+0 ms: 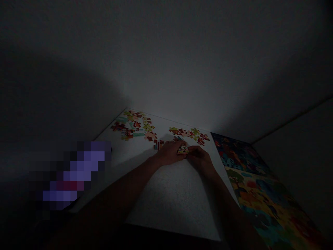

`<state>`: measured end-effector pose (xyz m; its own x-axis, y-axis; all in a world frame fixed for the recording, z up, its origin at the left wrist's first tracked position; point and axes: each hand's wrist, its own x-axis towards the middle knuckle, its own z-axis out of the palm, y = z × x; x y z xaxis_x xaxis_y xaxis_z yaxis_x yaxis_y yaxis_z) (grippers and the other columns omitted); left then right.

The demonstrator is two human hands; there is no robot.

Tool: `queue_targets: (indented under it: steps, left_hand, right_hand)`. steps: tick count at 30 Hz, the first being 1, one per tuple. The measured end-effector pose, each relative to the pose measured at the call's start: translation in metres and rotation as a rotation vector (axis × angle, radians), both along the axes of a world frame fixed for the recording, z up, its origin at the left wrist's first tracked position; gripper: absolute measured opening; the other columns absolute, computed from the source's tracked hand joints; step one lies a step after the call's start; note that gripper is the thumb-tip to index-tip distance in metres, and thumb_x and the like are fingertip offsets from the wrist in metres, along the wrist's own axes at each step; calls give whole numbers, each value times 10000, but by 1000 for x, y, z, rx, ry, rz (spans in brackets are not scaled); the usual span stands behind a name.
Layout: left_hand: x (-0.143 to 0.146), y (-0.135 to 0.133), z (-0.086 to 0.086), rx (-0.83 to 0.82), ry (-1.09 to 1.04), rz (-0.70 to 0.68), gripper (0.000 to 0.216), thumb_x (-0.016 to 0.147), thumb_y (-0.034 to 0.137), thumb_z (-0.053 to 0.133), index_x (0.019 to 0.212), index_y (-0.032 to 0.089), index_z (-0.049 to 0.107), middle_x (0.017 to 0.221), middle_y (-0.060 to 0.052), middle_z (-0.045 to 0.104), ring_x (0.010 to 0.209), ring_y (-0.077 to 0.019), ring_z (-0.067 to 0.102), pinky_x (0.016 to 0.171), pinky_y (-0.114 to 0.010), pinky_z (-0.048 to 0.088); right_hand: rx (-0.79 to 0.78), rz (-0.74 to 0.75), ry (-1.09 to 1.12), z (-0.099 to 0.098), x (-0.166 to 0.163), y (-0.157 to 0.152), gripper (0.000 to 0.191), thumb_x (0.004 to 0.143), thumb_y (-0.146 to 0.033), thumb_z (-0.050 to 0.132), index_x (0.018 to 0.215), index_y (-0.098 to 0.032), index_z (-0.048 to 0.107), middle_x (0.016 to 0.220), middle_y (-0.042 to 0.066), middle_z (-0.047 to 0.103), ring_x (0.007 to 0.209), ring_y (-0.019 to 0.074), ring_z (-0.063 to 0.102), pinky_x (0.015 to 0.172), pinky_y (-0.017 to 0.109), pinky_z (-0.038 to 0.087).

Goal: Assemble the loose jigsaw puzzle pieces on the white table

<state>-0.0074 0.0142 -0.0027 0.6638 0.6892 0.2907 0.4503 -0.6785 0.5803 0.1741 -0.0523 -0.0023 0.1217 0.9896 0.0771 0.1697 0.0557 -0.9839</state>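
Observation:
Between my two hands is a small jigsaw puzzle piece (182, 149) with dark and light stripes; it may be several joined pieces, the dim light hides the seams. My left hand (170, 153) grips it from the left, fingers bent over its edge. From the right, my right hand (201, 158) pinches the same piece with closed fingertips, partly in shadow. Just left of my left hand lies a loose red and white puzzle piece (156, 145). Beyond my hands, a group of loose puzzle pieces (194, 133) is spread on the white table (171, 198).
Another scatter of puzzle pieces (134, 125) covers the table's far left corner. Along the right side lie a dark blue picture (239, 152) and a colourful animal picture (265, 198). A pale wall (166, 69) rises behind the table. A blurred-out purple shape (80, 170) is at left.

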Motion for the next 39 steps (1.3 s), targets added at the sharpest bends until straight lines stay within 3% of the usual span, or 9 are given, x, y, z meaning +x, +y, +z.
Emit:
queue_targets:
  steps: [5, 8, 10, 15, 18, 22, 26, 33, 39]
  left_hand:
    - [-3, -6, 1, 28, -2, -54, 434, 857, 314, 607, 1270, 207, 527, 1253, -68, 649, 1155, -243, 607, 1002, -371, 451]
    - [-5, -12, 4, 41, 28, -115, 460, 823, 324, 629, 1256, 202, 533, 1215, -81, 664, 1122, -255, 625, 977, -373, 471]
    - [-6, -14, 6, 50, 47, -166, 466, 804, 338, 645, 1234, 190, 545, 1166, -91, 683, 1087, -265, 642, 964, -379, 479]
    - [-6, -15, 5, 75, 45, -218, 399, 788, 419, 667, 1099, 176, 614, 1075, -106, 708, 1019, -278, 666, 932, -384, 493]
    - [-5, -14, 2, 58, 26, -206, 386, 806, 472, 658, 1043, 168, 639, 1043, -110, 714, 993, -275, 672, 920, -386, 494]
    - [-5, -11, 2, 8, -19, -232, 306, 840, 434, 627, 1010, 180, 643, 1026, -90, 722, 956, -252, 684, 883, -359, 504]
    - [-4, -9, 5, -18, -5, -247, 262, 842, 366, 628, 1041, 196, 645, 1082, -85, 720, 983, -267, 680, 872, -369, 511]
    - [-4, -6, 0, -69, -123, -324, 451, 825, 299, 690, 1245, 157, 608, 1247, -102, 664, 1164, -296, 604, 1024, -364, 464]
    - [0, -5, -14, -92, -209, -265, 523, 858, 307, 648, 1354, 178, 543, 1371, -75, 587, 1283, -324, 522, 1101, -407, 424]
  right_hand:
    - [17, -122, 22, -9, 13, 10, 281, 571, -287, 805, 827, -241, 699, 842, 34, 691, 811, 228, 636, 756, 376, 521]
    - [18, -150, -49, 0, 18, 25, 250, 594, -311, 794, 818, -243, 705, 851, 43, 689, 827, 235, 630, 719, 365, 522]
    - [36, -65, -130, 13, 12, 39, 233, 623, -338, 781, 822, -238, 714, 879, 46, 698, 846, 236, 633, 724, 362, 525]
    - [-32, 387, -450, 40, -34, 91, 274, 748, -401, 710, 951, -219, 742, 888, 60, 723, 770, 214, 655, 708, 355, 540]
    - [-142, 459, -734, 43, -65, 127, 356, 823, -362, 675, 1136, -196, 697, 1029, 99, 726, 801, 206, 678, 744, 347, 552]
    - [-164, 501, -950, 42, -95, 167, 391, 880, -331, 643, 1226, -149, 648, 1248, 159, 658, 1066, 249, 654, 931, 355, 510]
    - [-177, 435, -1034, 37, -112, 189, 427, 910, -424, 606, 1224, -138, 648, 1231, 173, 665, 1055, 256, 660, 918, 339, 502]
    - [-140, 364, -1072, 22, -128, 198, 560, 846, -521, 663, 1209, -97, 629, 1147, 199, 674, 1016, 259, 649, 834, 316, 506]
    - [84, 450, -1155, 14, -135, 203, 399, 943, -357, 546, 1309, -209, 603, 1269, 121, 654, 1215, 266, 551, 1019, 358, 420]
